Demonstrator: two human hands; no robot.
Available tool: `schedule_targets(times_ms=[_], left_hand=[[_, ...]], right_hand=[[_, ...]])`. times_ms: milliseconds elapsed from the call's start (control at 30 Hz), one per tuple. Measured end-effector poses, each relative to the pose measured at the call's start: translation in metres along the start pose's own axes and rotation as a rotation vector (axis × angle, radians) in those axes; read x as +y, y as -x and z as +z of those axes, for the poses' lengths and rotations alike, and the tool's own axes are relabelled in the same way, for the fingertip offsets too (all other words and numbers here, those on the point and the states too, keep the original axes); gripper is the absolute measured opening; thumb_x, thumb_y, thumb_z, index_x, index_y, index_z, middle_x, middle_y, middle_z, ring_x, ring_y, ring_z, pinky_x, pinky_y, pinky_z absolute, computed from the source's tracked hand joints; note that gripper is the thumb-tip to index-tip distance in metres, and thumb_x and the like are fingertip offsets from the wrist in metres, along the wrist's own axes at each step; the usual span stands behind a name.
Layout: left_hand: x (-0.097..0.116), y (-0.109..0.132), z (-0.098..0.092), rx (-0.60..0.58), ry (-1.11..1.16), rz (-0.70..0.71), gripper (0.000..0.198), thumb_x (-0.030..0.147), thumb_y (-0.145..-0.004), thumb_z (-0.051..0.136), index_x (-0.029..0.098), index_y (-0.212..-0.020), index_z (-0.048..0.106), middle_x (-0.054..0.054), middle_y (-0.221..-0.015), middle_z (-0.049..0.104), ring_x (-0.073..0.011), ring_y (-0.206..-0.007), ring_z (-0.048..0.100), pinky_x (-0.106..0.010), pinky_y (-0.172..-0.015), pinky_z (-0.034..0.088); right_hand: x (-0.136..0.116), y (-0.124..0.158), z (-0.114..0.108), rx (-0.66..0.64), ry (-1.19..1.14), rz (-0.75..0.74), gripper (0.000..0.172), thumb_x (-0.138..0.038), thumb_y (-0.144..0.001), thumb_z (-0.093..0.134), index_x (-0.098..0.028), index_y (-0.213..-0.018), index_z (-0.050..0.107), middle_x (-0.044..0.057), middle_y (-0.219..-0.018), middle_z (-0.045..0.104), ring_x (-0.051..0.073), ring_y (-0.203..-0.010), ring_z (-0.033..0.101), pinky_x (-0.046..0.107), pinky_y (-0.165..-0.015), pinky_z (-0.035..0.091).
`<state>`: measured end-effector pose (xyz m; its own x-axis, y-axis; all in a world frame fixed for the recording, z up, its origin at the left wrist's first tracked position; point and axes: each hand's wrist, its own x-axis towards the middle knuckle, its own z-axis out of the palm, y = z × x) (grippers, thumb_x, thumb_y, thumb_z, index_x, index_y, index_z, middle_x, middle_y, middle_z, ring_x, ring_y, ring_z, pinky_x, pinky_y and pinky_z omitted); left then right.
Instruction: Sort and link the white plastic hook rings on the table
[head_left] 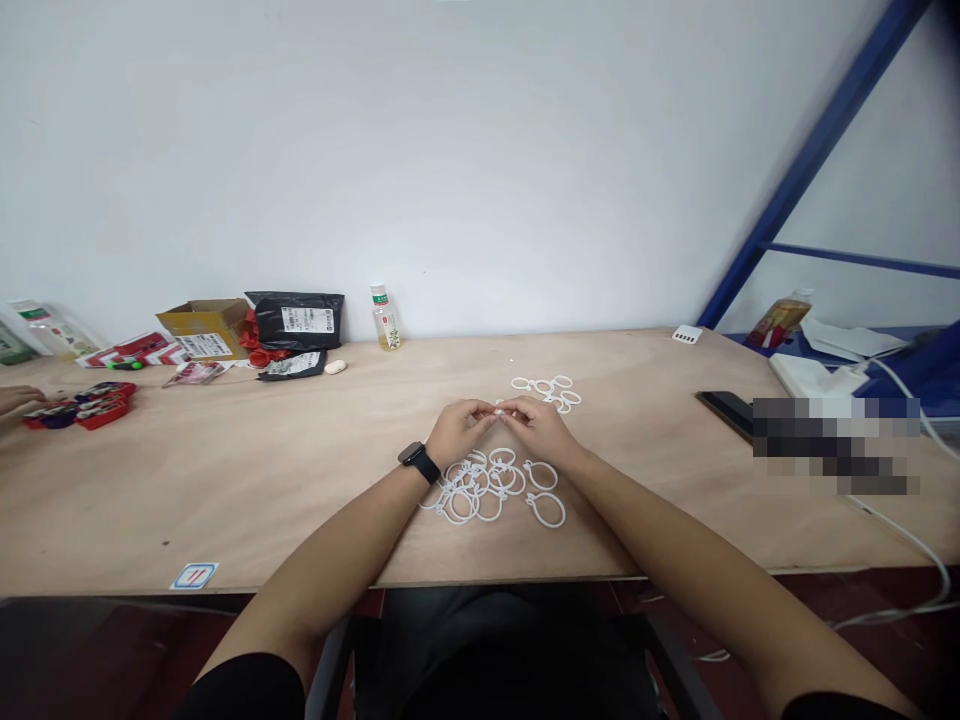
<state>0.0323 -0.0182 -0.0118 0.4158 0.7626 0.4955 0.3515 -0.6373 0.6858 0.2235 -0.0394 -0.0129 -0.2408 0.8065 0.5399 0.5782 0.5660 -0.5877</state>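
My left hand [456, 428] and my right hand [538, 424] meet fingertip to fingertip above the table. Both are closed in a pinch on a small white piece [499, 408], which looks like part of a white curtain ring; the fingers hide most of it. Close below my hands lies a pile of white plastic curtain rings [489, 505], each with a small clasp. Two separate rings, one a curtain ring [547, 510], rest to the right of the pile. Beyond my right hand is a smaller group of white rings [562, 382].
On the wooden table [300, 500] stand a drink bottle [386, 318], a black parcel [300, 320] and an open cardboard box [202, 330]. Red trays [105, 408] lie far left, near another person's hand [19, 398]. At right are a phone [726, 412] and white cables [900, 535].
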Motion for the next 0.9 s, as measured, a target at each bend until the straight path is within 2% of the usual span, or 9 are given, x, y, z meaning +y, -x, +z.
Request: schedule_targets(times_ms=[67, 167, 267, 367, 567, 667, 800, 900], left_hand=[[0.001, 0.0, -0.002, -0.09, -0.048, 0.075, 0.018, 0.024, -0.082, 0.062, 0.019, -0.097, 0.071, -0.006, -0.097, 0.073, -0.019, -0.092, 0.064, -0.034, -0.089, 0.047], [0.005, 0.003, -0.006, -0.311, -0.099, 0.206, 0.023, 0.014, -0.074, 0.063, 0.021, -0.094, 0.072, -0.004, -0.108, 0.07, -0.0203, -0.103, 0.062, -0.037, -0.1, 0.041], [0.008, 0.006, -0.006, -0.462, -0.158, 0.19, 0.025, 0.014, -0.069, 0.067, 0.024, -0.09, 0.074, -0.002, -0.116, 0.068, -0.0219, -0.11, 0.059, -0.039, -0.106, 0.035], [0.008, 0.008, -0.005, -0.514, -0.206, 0.136, 0.021, 0.017, -0.069, 0.069, 0.025, -0.087, 0.075, 0.0, -0.113, 0.069, -0.0214, -0.11, 0.06, -0.038, -0.107, 0.032], [0.004, 0.005, -0.002, -0.403, -0.202, 0.119, 0.007, 0.021, -0.075, 0.064, 0.022, -0.076, 0.072, 0.001, -0.099, 0.073, -0.0172, -0.097, 0.066, -0.032, -0.1, 0.041], [0.0, 0.003, -0.001, -0.254, -0.128, 0.125, 0.006, 0.02, -0.076, 0.064, 0.02, -0.076, 0.07, -0.003, -0.102, 0.073, -0.0171, -0.095, 0.066, -0.031, -0.095, 0.046], [-0.003, 0.001, -0.002, -0.01, -0.075, 0.08, 0.006, 0.021, -0.077, 0.065, 0.019, -0.073, 0.069, -0.007, -0.111, 0.069, -0.0194, -0.101, 0.064, -0.037, -0.096, 0.046], [-0.002, 0.0, -0.003, 0.03, -0.054, 0.099, 0.006, 0.021, -0.078, 0.066, 0.019, -0.073, 0.068, -0.007, -0.115, 0.068, -0.0204, -0.105, 0.063, -0.039, -0.098, 0.046]], right_hand=[[0.009, -0.002, -0.005, 0.032, 0.141, 0.017, 0.02, -0.022, -0.087, 0.055, -0.022, -0.101, 0.069, 0.006, -0.097, 0.07, 0.02, -0.09, 0.063, 0.034, -0.08, 0.049], [0.021, -0.003, -0.014, 0.067, 0.3, 0.12, 0.027, -0.02, -0.084, 0.057, -0.023, -0.108, 0.068, 0.008, -0.106, 0.066, 0.022, -0.095, 0.062, 0.035, -0.08, 0.048], [0.026, -0.004, -0.018, 0.061, 0.325, 0.178, 0.03, -0.021, -0.081, 0.06, -0.023, -0.11, 0.067, 0.008, -0.106, 0.063, 0.022, -0.093, 0.061, 0.033, -0.078, 0.048], [0.022, -0.004, -0.016, 0.05, 0.266, 0.138, 0.024, -0.023, -0.082, 0.06, -0.022, -0.104, 0.069, 0.007, -0.102, 0.064, 0.022, -0.093, 0.06, 0.033, -0.078, 0.048], [0.01, -0.003, -0.012, 0.006, 0.152, 0.02, 0.018, -0.025, -0.084, 0.059, -0.02, -0.097, 0.07, 0.006, -0.091, 0.068, 0.018, -0.08, 0.06, 0.031, -0.073, 0.047], [0.008, -0.002, -0.013, -0.014, 0.096, 0.016, 0.019, -0.025, -0.085, 0.058, -0.019, -0.096, 0.071, 0.006, -0.087, 0.07, 0.017, -0.073, 0.06, 0.03, -0.07, 0.047], [0.006, -0.001, -0.013, -0.016, 0.047, 0.04, 0.022, -0.026, -0.087, 0.054, -0.02, -0.099, 0.072, 0.005, -0.085, 0.072, 0.016, -0.069, 0.06, 0.029, -0.066, 0.047], [0.003, -0.001, -0.011, -0.022, 0.005, 0.049, 0.022, -0.029, -0.086, 0.056, -0.02, -0.099, 0.072, 0.005, -0.086, 0.072, 0.017, -0.07, 0.061, 0.029, -0.065, 0.048]])
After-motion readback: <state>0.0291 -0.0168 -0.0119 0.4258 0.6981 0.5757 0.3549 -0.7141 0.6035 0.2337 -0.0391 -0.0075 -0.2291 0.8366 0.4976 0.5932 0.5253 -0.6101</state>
